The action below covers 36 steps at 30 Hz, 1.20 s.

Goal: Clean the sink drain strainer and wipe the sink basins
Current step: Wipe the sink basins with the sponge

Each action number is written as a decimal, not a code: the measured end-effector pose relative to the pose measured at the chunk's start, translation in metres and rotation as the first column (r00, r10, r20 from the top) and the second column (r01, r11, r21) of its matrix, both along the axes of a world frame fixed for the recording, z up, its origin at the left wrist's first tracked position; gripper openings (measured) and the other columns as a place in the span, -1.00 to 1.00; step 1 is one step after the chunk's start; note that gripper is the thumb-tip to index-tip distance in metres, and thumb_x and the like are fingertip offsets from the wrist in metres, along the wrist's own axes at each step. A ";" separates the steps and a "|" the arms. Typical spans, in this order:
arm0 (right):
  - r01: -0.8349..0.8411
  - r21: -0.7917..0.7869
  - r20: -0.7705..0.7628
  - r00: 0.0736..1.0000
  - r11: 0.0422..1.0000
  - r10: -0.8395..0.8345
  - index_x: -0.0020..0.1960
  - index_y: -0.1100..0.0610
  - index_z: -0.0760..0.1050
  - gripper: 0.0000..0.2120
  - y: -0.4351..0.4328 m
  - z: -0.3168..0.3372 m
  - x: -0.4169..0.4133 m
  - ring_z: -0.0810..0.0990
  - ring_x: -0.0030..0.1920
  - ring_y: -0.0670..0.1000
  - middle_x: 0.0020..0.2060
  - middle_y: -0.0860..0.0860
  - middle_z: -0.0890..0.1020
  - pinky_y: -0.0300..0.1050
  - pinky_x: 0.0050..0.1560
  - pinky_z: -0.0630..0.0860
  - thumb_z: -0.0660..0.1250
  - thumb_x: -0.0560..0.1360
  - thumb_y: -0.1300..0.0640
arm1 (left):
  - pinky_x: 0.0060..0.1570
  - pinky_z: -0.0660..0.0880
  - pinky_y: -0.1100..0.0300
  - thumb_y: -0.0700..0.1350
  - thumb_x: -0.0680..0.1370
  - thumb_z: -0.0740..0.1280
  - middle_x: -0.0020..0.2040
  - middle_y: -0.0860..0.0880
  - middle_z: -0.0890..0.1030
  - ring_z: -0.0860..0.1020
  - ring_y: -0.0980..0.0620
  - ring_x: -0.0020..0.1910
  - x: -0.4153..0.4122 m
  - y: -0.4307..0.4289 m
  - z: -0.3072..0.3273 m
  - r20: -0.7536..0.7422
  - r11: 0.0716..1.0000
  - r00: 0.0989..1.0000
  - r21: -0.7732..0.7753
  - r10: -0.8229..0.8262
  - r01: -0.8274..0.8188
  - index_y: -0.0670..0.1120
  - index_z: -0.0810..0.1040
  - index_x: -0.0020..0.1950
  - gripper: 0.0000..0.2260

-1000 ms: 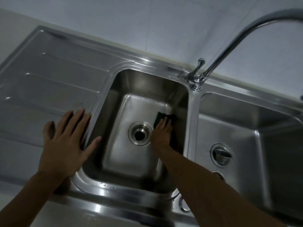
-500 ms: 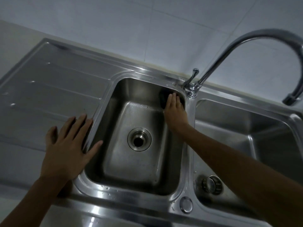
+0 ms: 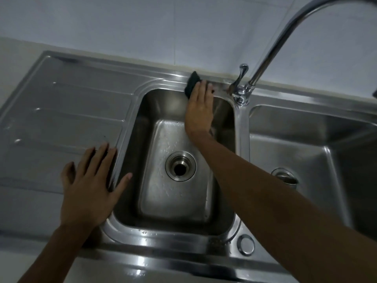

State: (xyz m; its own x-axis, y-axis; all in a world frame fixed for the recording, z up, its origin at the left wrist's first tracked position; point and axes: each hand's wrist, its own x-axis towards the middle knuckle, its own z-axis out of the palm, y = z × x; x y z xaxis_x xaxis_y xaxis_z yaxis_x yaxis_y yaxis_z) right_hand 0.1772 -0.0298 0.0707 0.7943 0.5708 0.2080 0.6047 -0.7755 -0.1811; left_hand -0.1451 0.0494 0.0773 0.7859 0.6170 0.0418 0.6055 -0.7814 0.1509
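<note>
While the right hand [image 3: 199, 111] reaches across the small basin [image 3: 173, 205], its fingers lie straight and close together on a dark scouring pad [image 3: 191, 82]. The palm is turned down. No finger is seen curling round the pad; the hand presses it flat. The pad sits on the basin's back rim, under the fingertips, and one corner juts out beyond them on the side away from the faucet [image 3: 265, 60]. The faucet base and its lever [image 3: 240, 76] stand just beside the basin's back right corner, near the fingertips but apart from them.

The left hand [image 3: 87, 190] rests palm down on the drainboard [image 3: 61, 111], against the basin's left rim. Its fingers are spread and straight and it holds nothing. The thumb points out over the rim toward the basin.

The drain opening [image 3: 180, 169] lies in the middle of the basin floor, a steel ring round a dark hole, and water droplets mark the floor round it.

The drain strainer [image 3: 285, 177] sits to the right of the small basin, low in the large basin [image 3: 295, 139]. The right forearm partly hides it, and it is well apart from both hands.

A round steel cap [image 3: 246, 245] sits on the deck at the small basin's front right corner.
</note>
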 end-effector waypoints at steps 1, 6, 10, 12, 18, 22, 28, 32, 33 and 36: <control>-0.104 -0.048 0.031 0.994 0.993 0.106 0.62 0.36 -0.05 -0.39 0.003 0.001 -0.003 -0.03 0.62 0.32 0.62 0.31 0.02 0.17 0.60 0.13 0.09 0.64 0.36 | 0.56 0.03 -0.26 0.43 0.61 -0.01 0.70 0.05 0.12 0.06 -0.02 0.69 0.000 -0.001 0.001 0.001 1.000 1.000 -0.004 -0.002 0.002 0.10 0.11 0.69 -0.27; -0.198 -0.277 -0.040 0.980 0.940 0.194 0.60 0.42 -0.04 -0.30 -0.009 0.024 0.013 0.14 0.57 0.40 0.57 0.41 0.07 0.20 0.46 0.39 0.28 0.61 0.36 | 0.57 0.05 -0.25 0.44 0.61 -0.03 0.70 0.04 0.13 0.09 -0.04 0.68 0.002 -0.002 0.006 -0.018 1.000 1.000 -0.006 0.004 -0.004 0.07 0.15 0.69 -0.27; -0.093 -0.357 -0.034 0.996 0.930 0.086 0.59 0.46 -0.12 -0.33 -0.046 0.026 0.027 0.11 0.57 0.42 0.56 0.46 0.00 0.19 0.53 0.29 0.21 0.65 0.35 | 0.55 0.08 -0.27 0.44 0.61 -0.03 0.69 0.03 0.17 0.14 -0.06 0.67 0.002 -0.002 0.006 -0.023 1.000 1.000 0.015 0.009 -0.009 0.06 0.21 0.67 -0.27; -0.074 -0.339 -0.017 0.997 0.938 0.072 0.59 0.45 -0.14 -0.37 -0.050 0.022 0.025 0.04 0.58 0.43 0.57 0.45 -0.04 0.20 0.57 0.19 0.13 0.68 0.33 | 0.54 0.08 -0.27 0.44 0.61 -0.02 0.68 0.03 0.19 0.14 -0.06 0.67 0.001 -0.002 0.004 -0.014 1.000 1.000 0.021 0.004 -0.004 0.06 0.22 0.67 -0.27; -0.504 -0.261 0.100 0.834 0.823 0.542 0.59 0.33 0.17 -0.38 -0.003 -0.014 -0.017 0.17 0.59 0.28 0.59 0.28 0.19 0.06 0.43 0.45 -0.17 0.54 0.43 | 0.54 0.10 -0.27 0.43 0.63 -0.03 0.68 0.01 0.20 0.14 -0.04 0.66 0.001 -0.004 0.005 -0.006 0.999 1.000 0.036 0.005 -0.004 0.05 0.21 0.67 -0.28; -0.637 -0.542 0.089 0.605 0.548 0.791 0.59 0.22 0.26 -0.47 0.018 -0.048 -0.005 0.14 0.62 0.13 0.61 0.16 0.19 -0.04 0.53 0.26 -0.05 0.63 0.36 | 0.55 0.10 -0.29 0.42 0.62 -0.01 0.69 0.02 0.18 0.12 -0.04 0.67 -0.001 -0.002 0.002 0.013 0.999 1.000 0.036 -0.008 0.008 0.05 0.19 0.67 -0.29; -0.537 -0.686 -0.101 0.738 0.491 0.667 0.63 0.34 -0.10 -0.50 -0.008 -0.088 0.022 -0.16 0.64 0.21 0.65 0.20 -0.11 0.15 0.61 -0.05 -0.10 0.73 0.23 | 0.55 0.08 -0.28 0.42 0.62 0.00 0.69 0.04 0.16 0.09 -0.01 0.68 0.001 -0.002 0.003 -0.010 1.000 1.000 0.026 -0.005 0.005 0.05 0.20 0.67 -0.29; -0.245 -0.778 -0.134 0.964 0.579 0.228 0.61 0.37 -0.14 -0.43 -0.046 -0.099 0.001 -0.08 0.60 0.40 0.61 0.34 -0.13 0.29 0.53 0.16 0.02 0.72 0.22 | 0.54 0.10 -0.30 0.41 0.62 -0.01 0.68 0.02 0.20 0.13 -0.04 0.67 0.002 -0.005 0.009 -0.011 1.000 1.000 0.019 0.004 -0.004 0.03 0.25 0.66 -0.28; -0.178 -0.799 -0.132 0.984 0.575 0.122 0.61 0.37 -0.13 -0.44 -0.050 -0.097 0.000 -0.05 0.59 0.42 0.60 0.35 -0.12 0.31 0.52 0.17 0.02 0.72 0.21 | 0.54 0.11 -0.31 0.41 0.61 -0.01 0.68 0.02 0.20 0.13 -0.04 0.67 0.002 -0.005 0.009 -0.014 1.000 1.000 0.018 0.007 -0.006 0.03 0.25 0.66 -0.28; -0.114 -0.822 -0.196 0.976 0.559 -0.089 0.62 0.36 -0.06 -0.47 -0.050 -0.086 -0.001 -0.04 0.59 0.43 0.60 0.38 -0.06 0.34 0.55 0.09 -0.01 0.73 0.16 | 0.54 0.10 -0.31 0.42 0.61 -0.02 0.68 0.01 0.19 0.12 -0.04 0.68 0.002 -0.003 0.008 -0.030 1.000 1.000 0.018 -0.003 0.003 0.03 0.23 0.66 -0.27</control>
